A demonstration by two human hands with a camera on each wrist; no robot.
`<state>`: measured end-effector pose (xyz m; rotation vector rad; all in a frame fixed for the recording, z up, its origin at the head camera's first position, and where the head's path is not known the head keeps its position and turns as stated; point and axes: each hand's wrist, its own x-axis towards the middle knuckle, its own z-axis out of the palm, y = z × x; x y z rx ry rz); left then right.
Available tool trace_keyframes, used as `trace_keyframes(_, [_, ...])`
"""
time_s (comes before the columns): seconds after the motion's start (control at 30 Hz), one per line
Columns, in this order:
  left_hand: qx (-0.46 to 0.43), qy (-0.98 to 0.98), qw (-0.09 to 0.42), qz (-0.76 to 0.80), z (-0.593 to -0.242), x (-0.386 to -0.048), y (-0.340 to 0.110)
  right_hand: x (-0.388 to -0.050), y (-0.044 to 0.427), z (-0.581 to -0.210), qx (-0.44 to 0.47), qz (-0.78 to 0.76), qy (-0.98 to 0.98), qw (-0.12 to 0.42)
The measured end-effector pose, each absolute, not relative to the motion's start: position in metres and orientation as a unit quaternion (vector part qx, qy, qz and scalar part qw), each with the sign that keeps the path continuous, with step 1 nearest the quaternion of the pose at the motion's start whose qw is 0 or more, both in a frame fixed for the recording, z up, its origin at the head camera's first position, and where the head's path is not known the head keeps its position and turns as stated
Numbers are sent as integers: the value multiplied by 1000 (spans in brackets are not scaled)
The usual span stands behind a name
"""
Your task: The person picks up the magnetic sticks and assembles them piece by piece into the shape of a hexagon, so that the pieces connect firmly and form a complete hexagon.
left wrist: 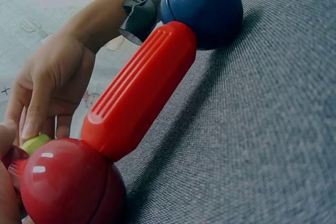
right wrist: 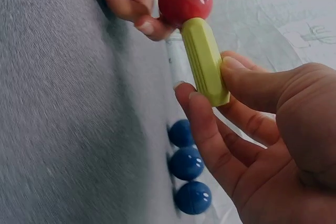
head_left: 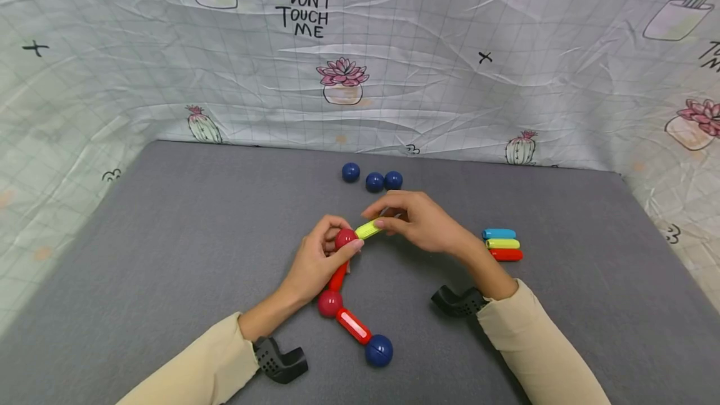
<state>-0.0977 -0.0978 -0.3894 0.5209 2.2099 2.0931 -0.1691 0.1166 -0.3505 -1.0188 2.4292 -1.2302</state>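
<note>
My left hand (head_left: 317, 261) grips a red ball (head_left: 345, 239) between thumb and fingers. From that ball a red rod (head_left: 337, 278), partly hidden by the thumb, runs to a second red ball (head_left: 330, 303). Another red rod (left wrist: 140, 92) links the second ball to a dark blue ball (left wrist: 203, 9) at the chain's near end. With thumb and fingertips my right hand (head_left: 423, 220) pinches a yellow-green rod (right wrist: 205, 61). Its far end touches the red ball (right wrist: 185, 1) in the left hand; whether it is joined there I cannot tell.
Three dark blue balls (head_left: 374, 182) lie at the back of the grey table (head_left: 225, 217). Right of my right hand are a blue rod (head_left: 499, 234), a yellow-green rod (head_left: 503, 244) and a red rod (head_left: 507, 255), side by side. A patterned cloth (head_left: 427, 80) hangs behind.
</note>
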Motion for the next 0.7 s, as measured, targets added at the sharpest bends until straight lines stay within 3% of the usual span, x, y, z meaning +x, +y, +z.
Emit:
trace_keyframes(0.17, [167, 710, 12, 684, -412, -107, -99, -170, 106, -357, -348, -437, 823, 99])
trace_keyframes(0.43, [185, 703, -27, 687, -414, -108, -100, -175, 94, -361, -335, -455, 823, 62])
trace_keyframes(0.7, [166, 719, -43, 673, -414, -107, -99, -179, 94, -365, -308, -477, 821, 67])
